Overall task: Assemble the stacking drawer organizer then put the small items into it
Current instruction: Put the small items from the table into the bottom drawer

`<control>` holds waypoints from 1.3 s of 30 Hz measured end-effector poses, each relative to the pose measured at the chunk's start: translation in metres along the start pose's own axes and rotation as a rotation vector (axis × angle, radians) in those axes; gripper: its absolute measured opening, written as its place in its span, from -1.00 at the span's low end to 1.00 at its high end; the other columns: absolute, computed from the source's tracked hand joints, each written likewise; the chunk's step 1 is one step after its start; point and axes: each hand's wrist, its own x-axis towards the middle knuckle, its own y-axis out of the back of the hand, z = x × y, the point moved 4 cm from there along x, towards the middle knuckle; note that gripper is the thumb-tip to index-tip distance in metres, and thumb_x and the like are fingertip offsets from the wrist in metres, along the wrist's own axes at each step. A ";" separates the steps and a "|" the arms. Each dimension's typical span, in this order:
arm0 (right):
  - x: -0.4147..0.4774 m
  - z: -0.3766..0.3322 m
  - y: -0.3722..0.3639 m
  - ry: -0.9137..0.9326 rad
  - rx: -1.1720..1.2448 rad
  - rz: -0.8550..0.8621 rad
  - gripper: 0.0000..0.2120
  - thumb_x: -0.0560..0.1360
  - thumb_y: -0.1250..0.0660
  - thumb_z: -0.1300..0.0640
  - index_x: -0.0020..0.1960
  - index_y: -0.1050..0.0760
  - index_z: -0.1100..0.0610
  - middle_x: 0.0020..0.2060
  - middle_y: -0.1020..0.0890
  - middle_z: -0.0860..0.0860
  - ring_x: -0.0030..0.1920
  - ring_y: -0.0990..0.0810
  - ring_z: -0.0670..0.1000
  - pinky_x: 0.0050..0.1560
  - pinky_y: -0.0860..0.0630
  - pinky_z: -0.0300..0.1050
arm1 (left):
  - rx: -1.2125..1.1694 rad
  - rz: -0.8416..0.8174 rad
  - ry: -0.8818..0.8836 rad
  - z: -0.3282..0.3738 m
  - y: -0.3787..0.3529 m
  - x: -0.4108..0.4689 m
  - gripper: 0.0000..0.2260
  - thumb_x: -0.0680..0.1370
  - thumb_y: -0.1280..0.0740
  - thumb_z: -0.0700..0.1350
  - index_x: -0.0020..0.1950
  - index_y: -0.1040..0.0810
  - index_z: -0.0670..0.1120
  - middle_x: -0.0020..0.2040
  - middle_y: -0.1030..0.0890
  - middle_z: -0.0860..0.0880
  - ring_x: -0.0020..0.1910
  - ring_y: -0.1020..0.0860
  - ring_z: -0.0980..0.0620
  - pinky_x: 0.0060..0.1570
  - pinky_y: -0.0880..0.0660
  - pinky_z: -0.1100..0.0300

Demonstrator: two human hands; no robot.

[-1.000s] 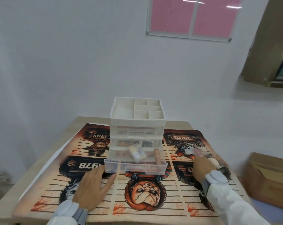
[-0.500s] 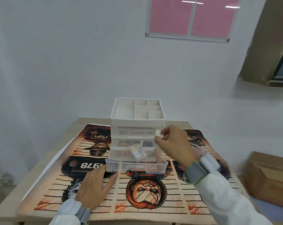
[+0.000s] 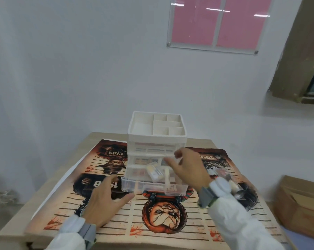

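The white drawer organizer (image 3: 157,141) stands at the middle of the table, with an open divided tray on top. Its clear bottom drawer (image 3: 152,189) is pulled out toward me. A small yellow-and-white box (image 3: 153,170) and a pale stick (image 3: 167,177) lie in it. My right hand (image 3: 187,171) hovers over the drawer's right side, blurred, with its fingers apart and nothing visible between them. My left hand (image 3: 103,200) rests flat on the mat at the drawer's left front corner, thumb pointing at the drawer front. More small items (image 3: 226,175), one of them metallic, lie behind my right wrist.
A printed horror-poster mat (image 3: 161,217) covers the wooden table (image 3: 12,231). The wall is close behind the organizer. A cardboard box (image 3: 300,202) sits on the floor to the right of the table.
My right hand left the items at the right, carried a small white piece over to the organizer, and now has dropped lower over the open drawer with fingers spread. My left hand stayed put.
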 end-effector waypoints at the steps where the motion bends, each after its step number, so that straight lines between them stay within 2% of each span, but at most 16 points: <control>1: -0.005 0.007 0.011 0.021 0.104 0.003 -0.38 0.47 -0.41 -0.31 0.34 -0.44 0.08 0.17 -0.57 -0.03 0.11 -0.58 -0.05 0.14 -0.56 -0.14 | -0.018 -0.014 0.009 0.003 0.005 0.001 -0.04 0.27 -0.40 0.52 0.53 -0.21 0.10 0.49 -0.42 0.06 0.45 -0.41 0.01 0.40 -0.42 -0.10; 3: -0.011 0.030 0.024 0.021 0.246 -0.087 0.01 0.32 -0.50 -0.40 0.55 -0.21 0.10 0.44 -0.43 -0.01 0.37 -0.47 -0.02 0.35 -0.46 -0.10 | -0.084 -0.060 -0.003 0.012 0.015 0.006 0.09 0.22 -0.46 0.50 0.59 -0.08 0.11 0.59 -0.28 0.06 0.54 -0.30 0.01 0.46 -0.34 -0.14; 5: -0.017 0.051 0.017 -0.001 0.312 -0.299 0.27 0.29 -0.55 -0.36 0.66 0.14 0.09 0.63 -0.14 0.02 0.58 -0.20 0.02 0.49 -0.24 -0.08 | -0.145 -0.122 -0.022 0.020 0.019 0.015 0.18 0.19 -0.49 0.50 0.63 0.02 0.13 0.65 -0.16 0.06 0.59 -0.21 -0.01 0.49 -0.29 -0.17; 7: -0.023 0.063 0.002 -0.022 0.337 -0.491 0.40 0.28 -0.62 -0.26 0.64 0.39 0.05 0.66 0.06 0.00 0.63 0.02 -0.01 0.54 -0.09 -0.09 | -0.159 -0.191 -0.038 0.025 0.020 0.029 0.25 0.17 -0.50 0.51 0.65 0.09 0.11 0.67 -0.09 0.06 0.61 -0.16 0.00 0.52 -0.24 -0.16; 10: -0.018 0.073 -0.019 -0.057 0.317 -0.546 0.50 0.22 -0.68 -0.19 0.61 0.48 0.04 0.67 0.09 0.02 0.64 0.04 0.01 0.56 -0.09 -0.07 | -0.132 -0.238 -0.071 0.037 0.020 0.048 0.30 0.17 -0.53 0.47 0.67 0.13 0.06 0.68 -0.06 0.04 0.62 -0.13 0.00 0.55 -0.19 -0.11; 13: -0.003 0.073 -0.028 -0.078 0.343 -0.459 0.43 0.24 -0.67 -0.21 0.64 0.36 0.09 0.64 -0.13 0.02 0.60 -0.17 0.03 0.54 -0.21 -0.02 | -0.183 -0.235 -0.066 0.039 0.016 0.064 0.19 0.25 -0.60 0.31 0.66 0.04 0.03 0.65 -0.17 0.05 0.59 -0.20 0.02 0.54 -0.20 -0.07; 14: 0.001 0.071 -0.030 -0.071 0.338 -0.415 0.35 0.26 -0.66 -0.19 0.66 0.24 0.09 0.59 -0.26 -0.01 0.56 -0.27 0.02 0.50 -0.28 -0.03 | -0.213 -0.229 -0.051 0.038 0.015 0.068 0.15 0.27 -0.61 0.28 0.66 -0.01 0.03 0.63 -0.23 0.05 0.58 -0.24 0.03 0.54 -0.22 -0.07; 16: 0.010 0.066 -0.031 -0.021 0.334 -0.315 0.03 0.34 -0.64 -0.11 0.58 -0.06 -0.01 0.36 -0.47 -0.13 0.40 -0.44 -0.04 0.38 -0.40 -0.09 | -0.272 -0.188 -0.008 0.036 0.013 0.076 0.03 0.29 -0.61 0.24 0.62 -0.15 0.03 0.56 -0.37 0.05 0.50 -0.35 0.06 0.50 -0.31 -0.10; 17: 0.014 0.065 -0.033 -0.005 0.323 -0.271 -0.10 0.38 -0.61 -0.10 0.52 -0.14 -0.08 0.28 -0.48 -0.17 0.32 -0.47 -0.08 0.34 -0.42 -0.10 | -0.290 -0.161 0.007 0.034 0.010 0.080 -0.07 0.32 -0.61 0.21 0.57 -0.25 0.04 0.50 -0.45 0.07 0.45 -0.42 0.08 0.46 -0.36 -0.10; 19: 0.024 0.068 -0.038 0.005 0.288 -0.186 -0.23 0.42 -0.56 -0.15 0.49 -0.27 -0.02 0.26 -0.51 -0.14 0.26 -0.49 -0.09 0.30 -0.46 -0.08 | -0.317 -0.092 0.025 0.035 0.002 0.087 -0.33 0.38 -0.59 0.12 0.41 -0.37 0.12 0.33 -0.55 0.12 0.31 -0.51 0.10 0.36 -0.48 -0.09; 23: 0.038 0.079 -0.051 -0.033 0.216 -0.056 -0.43 0.47 -0.50 -0.17 0.36 -0.43 0.05 0.17 -0.55 -0.06 0.20 -0.53 -0.03 0.14 -0.44 -0.17 | -0.324 0.090 0.054 0.037 -0.012 0.097 -0.48 0.42 -0.57 0.08 0.28 -0.40 0.09 0.14 -0.57 0.09 0.16 -0.58 0.02 0.15 -0.56 0.04; 27: 0.044 0.084 -0.054 -0.082 0.206 -0.013 -0.42 0.41 -0.55 -0.19 0.31 -0.49 0.04 0.10 -0.58 -0.09 0.14 -0.56 -0.04 0.09 -0.46 -0.19 | -0.317 0.107 0.090 0.035 -0.017 0.101 -0.49 0.42 -0.56 0.09 0.22 -0.36 0.09 0.13 -0.57 0.04 0.16 -0.58 -0.03 0.11 -0.55 0.05; 31: 0.039 0.076 -0.042 -0.049 0.241 0.039 -0.20 0.34 -0.54 -0.30 0.45 -0.38 -0.01 0.28 -0.56 -0.14 0.25 -0.54 -0.09 0.26 -0.51 -0.09 | -0.245 0.171 0.009 0.040 -0.009 0.092 -0.31 0.43 -0.55 0.12 0.47 -0.32 0.04 0.38 -0.46 0.02 0.33 -0.45 0.06 0.31 -0.49 -0.04; 34: 0.028 0.055 -0.027 0.011 0.354 0.096 -0.41 0.43 -0.51 -0.19 0.36 -0.32 -0.24 0.23 -0.54 -0.29 0.23 -0.54 -0.21 0.23 -0.51 -0.18 | -0.247 0.179 -0.064 0.055 -0.003 0.081 -0.29 0.51 -0.48 0.07 0.58 -0.22 0.09 0.46 -0.39 0.09 0.40 -0.38 0.09 0.38 -0.40 -0.01; 37: 0.017 0.036 -0.019 0.044 0.379 0.080 -0.51 0.49 -0.48 -0.08 0.31 -0.31 -0.24 0.15 -0.57 -0.31 0.16 -0.55 -0.31 0.13 -0.49 -0.34 | -0.306 0.101 -0.073 0.067 -0.004 0.073 -0.32 0.54 -0.42 0.15 0.58 -0.17 0.17 0.48 -0.42 0.11 0.41 -0.43 0.04 0.40 -0.42 -0.07; 39: 0.009 0.028 -0.017 0.048 0.380 0.080 -0.52 0.51 -0.47 -0.07 0.31 -0.31 -0.20 0.15 -0.57 -0.27 0.15 -0.53 -0.34 0.08 -0.43 -0.40 | -0.329 0.064 -0.071 0.076 -0.003 0.064 -0.34 0.55 -0.41 0.16 0.56 -0.17 0.18 0.41 -0.47 0.14 0.33 -0.48 0.19 0.35 -0.45 0.04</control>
